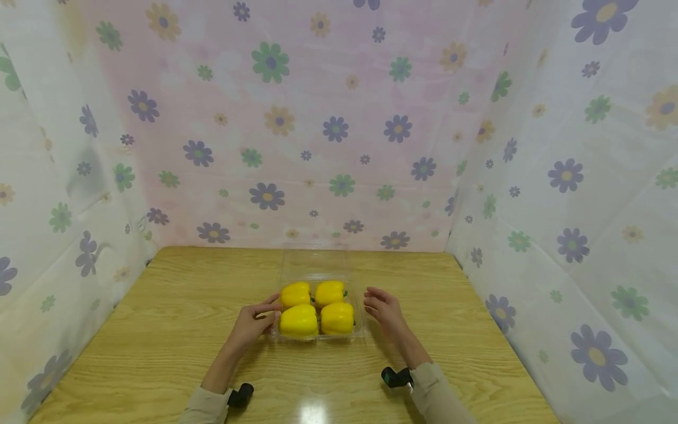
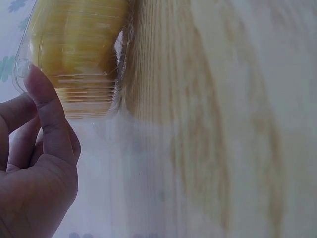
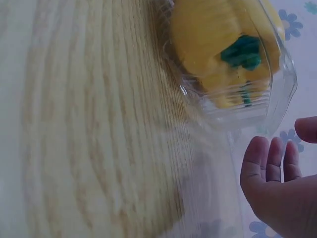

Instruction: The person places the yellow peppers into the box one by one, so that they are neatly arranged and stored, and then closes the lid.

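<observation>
Several yellow bell peppers lie in two rows inside a clear plastic clamshell container, whose lid is raised at the back. At the container's left side my left hand pinches the rim between thumb and finger; the left wrist view shows the thumb on the rim's corner. Just off the right side is my right hand, its fingers relaxed and holding nothing. In the right wrist view the fingers are apart from the container wall, and a green stem shows through the plastic.
The container stands on a wood-grain table. Flower-patterned cloth hangs behind the table and along both sides. A black wrist device sits on each forearm, the left one and the right one, near the beige sleeves.
</observation>
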`<state>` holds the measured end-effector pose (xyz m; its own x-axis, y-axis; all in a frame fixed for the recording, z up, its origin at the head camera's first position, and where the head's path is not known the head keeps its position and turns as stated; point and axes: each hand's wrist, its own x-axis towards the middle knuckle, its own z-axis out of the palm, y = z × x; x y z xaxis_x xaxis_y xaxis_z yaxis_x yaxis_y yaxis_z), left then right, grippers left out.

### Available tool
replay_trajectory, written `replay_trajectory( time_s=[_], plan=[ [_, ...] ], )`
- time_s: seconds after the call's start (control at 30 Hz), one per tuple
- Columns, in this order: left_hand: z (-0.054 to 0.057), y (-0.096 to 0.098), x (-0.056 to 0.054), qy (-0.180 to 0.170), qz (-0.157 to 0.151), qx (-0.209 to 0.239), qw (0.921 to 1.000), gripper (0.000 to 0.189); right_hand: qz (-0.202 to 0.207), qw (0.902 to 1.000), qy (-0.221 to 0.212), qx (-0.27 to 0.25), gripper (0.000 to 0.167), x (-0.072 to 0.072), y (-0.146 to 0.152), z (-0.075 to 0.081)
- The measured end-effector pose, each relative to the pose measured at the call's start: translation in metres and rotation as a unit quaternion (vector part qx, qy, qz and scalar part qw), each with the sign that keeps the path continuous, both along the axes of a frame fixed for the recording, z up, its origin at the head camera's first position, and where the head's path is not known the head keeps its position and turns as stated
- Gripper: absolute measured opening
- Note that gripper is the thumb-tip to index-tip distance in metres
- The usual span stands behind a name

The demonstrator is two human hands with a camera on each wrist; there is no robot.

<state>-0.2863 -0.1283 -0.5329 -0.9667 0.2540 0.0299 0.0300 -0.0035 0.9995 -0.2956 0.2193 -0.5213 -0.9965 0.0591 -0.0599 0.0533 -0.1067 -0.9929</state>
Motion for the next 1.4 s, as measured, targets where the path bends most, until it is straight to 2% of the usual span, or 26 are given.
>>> replay_trajectory(
  time_s=[0.17,0.3,0.5,0.73,1.0,1.13,1.4],
  plan=[
    [-0.001,0.000,-0.002,0.004,0.002,-0.002,1.0000,0.032,0.035,0.9989,-0.010,0.028,0.049,-0.010,0.004,0.000],
    [0.000,0.001,-0.002,0.006,0.007,-0.002,1.0000,0.032,0.062,0.9965,0.003,0.056,0.050,-0.018,0.006,0.002],
    [0.001,0.001,-0.001,0.005,0.007,-0.001,1.0000,0.031,0.110,0.9870,0.024,0.115,0.054,-0.027,0.010,0.004],
    [0.000,0.000,-0.001,0.007,0.005,-0.004,1.0000,0.033,0.156,0.9756,0.021,0.153,0.058,-0.036,0.008,0.009],
    [-0.001,0.001,0.000,0.006,0.008,-0.009,0.9999,0.032,0.166,0.9705,-0.010,0.175,0.058,-0.048,0.003,0.014],
    [0.000,0.002,0.000,0.007,0.012,-0.010,0.9999,0.031,0.173,0.9676,-0.010,0.184,0.059,-0.054,0.001,0.018],
    [0.000,0.002,0.000,0.003,0.013,-0.003,0.9999,0.031,0.159,0.9708,-0.023,0.178,0.066,-0.063,-0.004,0.019]
  ],
)
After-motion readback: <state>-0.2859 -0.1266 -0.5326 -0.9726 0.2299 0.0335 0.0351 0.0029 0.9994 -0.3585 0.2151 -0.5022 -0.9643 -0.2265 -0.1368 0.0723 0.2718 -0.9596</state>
